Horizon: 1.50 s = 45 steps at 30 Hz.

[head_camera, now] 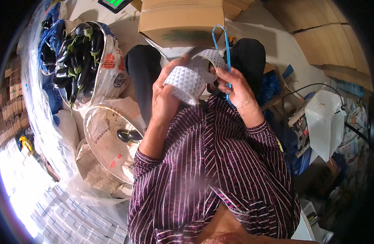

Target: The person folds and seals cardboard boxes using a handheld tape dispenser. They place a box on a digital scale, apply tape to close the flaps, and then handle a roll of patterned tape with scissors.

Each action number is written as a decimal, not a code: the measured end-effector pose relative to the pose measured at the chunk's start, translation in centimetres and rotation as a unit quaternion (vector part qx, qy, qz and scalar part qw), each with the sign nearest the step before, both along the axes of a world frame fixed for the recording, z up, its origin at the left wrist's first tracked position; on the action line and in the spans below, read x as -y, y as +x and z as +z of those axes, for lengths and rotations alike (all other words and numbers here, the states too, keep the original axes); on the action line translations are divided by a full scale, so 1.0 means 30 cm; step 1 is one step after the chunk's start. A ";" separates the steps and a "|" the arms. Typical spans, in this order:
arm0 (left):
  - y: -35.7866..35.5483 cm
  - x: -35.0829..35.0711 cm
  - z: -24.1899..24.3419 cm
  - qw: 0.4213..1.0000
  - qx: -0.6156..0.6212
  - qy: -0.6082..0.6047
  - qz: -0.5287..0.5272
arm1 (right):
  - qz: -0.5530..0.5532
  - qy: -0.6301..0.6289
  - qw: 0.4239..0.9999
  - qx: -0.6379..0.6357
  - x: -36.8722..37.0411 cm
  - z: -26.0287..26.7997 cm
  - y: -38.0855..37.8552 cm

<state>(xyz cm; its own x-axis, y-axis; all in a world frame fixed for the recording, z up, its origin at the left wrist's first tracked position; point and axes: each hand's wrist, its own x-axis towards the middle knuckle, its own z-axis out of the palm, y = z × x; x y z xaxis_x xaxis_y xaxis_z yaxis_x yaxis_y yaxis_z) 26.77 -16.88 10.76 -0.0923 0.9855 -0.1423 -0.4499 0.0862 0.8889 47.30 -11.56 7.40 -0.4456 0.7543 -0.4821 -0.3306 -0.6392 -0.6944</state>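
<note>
A roll of whitish strip (187, 84) printed with grey triangles sits in my left hand (165, 97), the thumb pressed on its side. From the roll, a loosened curved length (210, 56) runs across to my right hand (237, 88), whose thumb and fingers pinch its end. A thin blue cord (228, 50) forms a loop that rises above my right hand and passes by its fingers. Just beyond both hands stands a closed cardboard box (182, 23).
To the left, a lined basket (104, 61) is heaped with eggplants (78, 61); a second basket (94, 129) holds a few eggplants (129, 135). A digital display (115, 4) is at the top. Cardboard (336, 45) and a translucent plastic container (325, 122) stand on the right.
</note>
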 end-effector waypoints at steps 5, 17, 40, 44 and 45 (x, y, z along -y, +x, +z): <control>0.033 -0.026 -0.012 0.996 0.047 0.000 0.070 | 0.077 -0.009 0.996 -0.048 0.015 0.114 -0.010; -0.006 -0.069 0.000 0.997 -0.078 0.013 0.013 | 0.099 0.203 0.971 0.083 0.057 0.160 -0.060; 0.007 -0.052 0.119 0.990 0.044 -0.044 0.123 | 0.049 0.557 0.771 0.305 0.026 0.143 -0.108; -0.010 -0.078 0.049 0.985 0.050 -0.078 0.144 | 0.053 0.559 0.764 0.317 0.039 0.114 -0.121; -0.011 -0.077 0.064 0.986 0.063 -0.082 0.130 | 0.057 0.541 0.782 0.303 0.037 0.113 -0.118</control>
<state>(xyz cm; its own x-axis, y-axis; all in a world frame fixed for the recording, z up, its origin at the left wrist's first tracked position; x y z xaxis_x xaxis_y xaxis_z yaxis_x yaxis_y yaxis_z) 26.45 -14.57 12.68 -0.3109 0.8934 -0.3242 -0.5824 0.0905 0.8079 43.75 -12.67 10.79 -0.4769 0.8390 0.2622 0.2861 0.4302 -0.8562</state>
